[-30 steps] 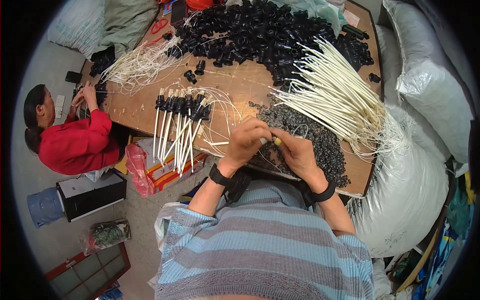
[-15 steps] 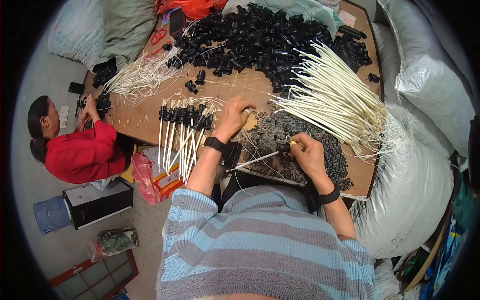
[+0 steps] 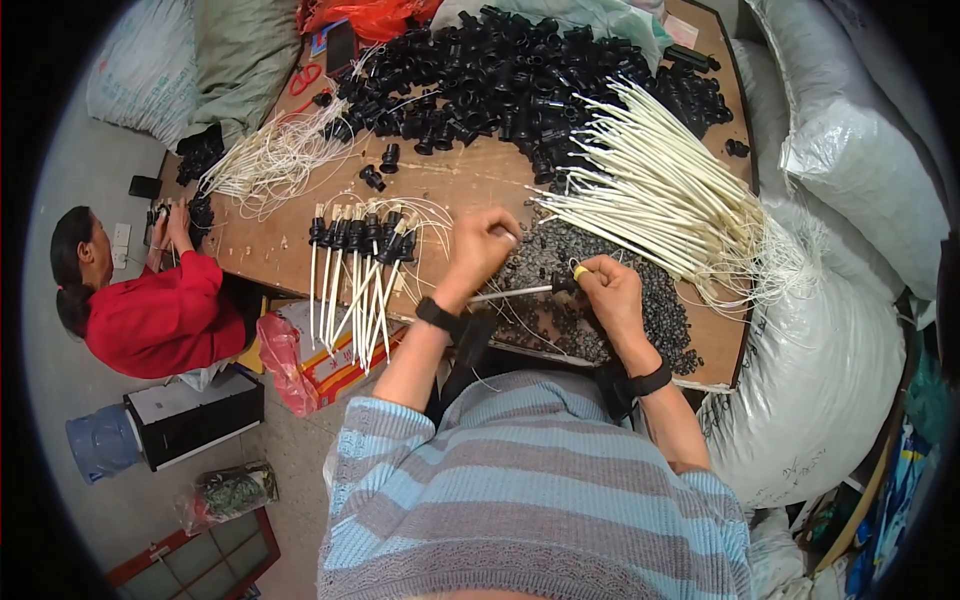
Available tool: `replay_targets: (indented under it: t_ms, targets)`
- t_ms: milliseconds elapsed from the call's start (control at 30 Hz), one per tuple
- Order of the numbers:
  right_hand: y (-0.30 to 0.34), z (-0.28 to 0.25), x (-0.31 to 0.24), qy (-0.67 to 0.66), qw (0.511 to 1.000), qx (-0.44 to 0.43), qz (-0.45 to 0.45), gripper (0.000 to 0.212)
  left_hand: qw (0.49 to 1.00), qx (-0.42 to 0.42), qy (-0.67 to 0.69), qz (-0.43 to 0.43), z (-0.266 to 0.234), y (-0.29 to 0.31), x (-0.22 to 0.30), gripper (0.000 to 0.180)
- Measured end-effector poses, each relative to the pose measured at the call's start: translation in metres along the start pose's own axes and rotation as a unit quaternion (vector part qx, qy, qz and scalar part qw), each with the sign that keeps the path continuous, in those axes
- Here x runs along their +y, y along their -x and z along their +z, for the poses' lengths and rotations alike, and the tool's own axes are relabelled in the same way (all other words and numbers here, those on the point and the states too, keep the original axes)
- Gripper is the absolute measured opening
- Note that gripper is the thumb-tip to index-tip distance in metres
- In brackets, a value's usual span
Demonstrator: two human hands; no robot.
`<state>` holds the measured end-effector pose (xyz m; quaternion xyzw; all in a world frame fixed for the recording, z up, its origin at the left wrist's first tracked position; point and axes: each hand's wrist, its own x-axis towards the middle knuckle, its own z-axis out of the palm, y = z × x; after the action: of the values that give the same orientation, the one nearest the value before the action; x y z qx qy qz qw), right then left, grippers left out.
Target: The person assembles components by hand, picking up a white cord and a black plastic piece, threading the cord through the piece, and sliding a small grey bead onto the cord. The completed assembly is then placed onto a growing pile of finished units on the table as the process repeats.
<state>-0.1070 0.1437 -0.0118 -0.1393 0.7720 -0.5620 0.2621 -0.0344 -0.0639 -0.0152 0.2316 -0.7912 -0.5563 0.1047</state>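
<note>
My left hand [image 3: 484,248] hovers over the left edge of a spread of tiny black parts [image 3: 655,305], its fingers curled together; anything pinched in them is too small to make out. With closed fingertips, my right hand [image 3: 612,298] grips a black plastic fitting [image 3: 563,282] at the end of a white tube [image 3: 515,293]. The tube points left, its far end close to my left wrist. Something yellow is around a right fingertip. To the left, several white tubes with black fittings [image 3: 352,240] lie side by side over the table's front edge.
A big heap of black fittings [image 3: 510,80] covers the far table. Bundled white tubes [image 3: 650,190] lie at right, thin white cords [image 3: 275,165] at far left. Full white sacks [image 3: 800,400] stand at right. A co-worker in a red top [image 3: 160,310] sits at the table's left end.
My right hand has lifted slightly away from me, and the white tube now lies more level. My left hand has shifted a little right, fingers still curled.
</note>
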Motion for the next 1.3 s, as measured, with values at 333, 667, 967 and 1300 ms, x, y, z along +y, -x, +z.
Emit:
replay_targets:
  t_ms: [333, 667, 967, 1300]
  targets:
    - [0.005, 0.011, -0.011, -0.187, 0.979, -0.075, 0.039, 0.015, 0.981, 0.148, 0.011, 0.121, 0.065, 0.044, 0.023, 0.023]
    - [0.005, 0.01, 0.003, 0.0, 0.991, 0.003, -0.135, 0.01, 0.997, 0.057, -0.017, 0.046, 0.054, 0.046, 0.02, 0.026]
    - [0.01, 0.008, -0.007, 0.061, 0.976, -0.033, -0.207, 0.011, 0.953, 0.173, -0.165, 0.186, 0.045, 0.043, 0.029, 0.013]
    - [0.01, 0.007, -0.01, 0.194, 0.956, 0.075, -0.207, 0.017, 0.96, 0.177, -0.135, 0.172, 0.043, 0.043, 0.034, 0.009]
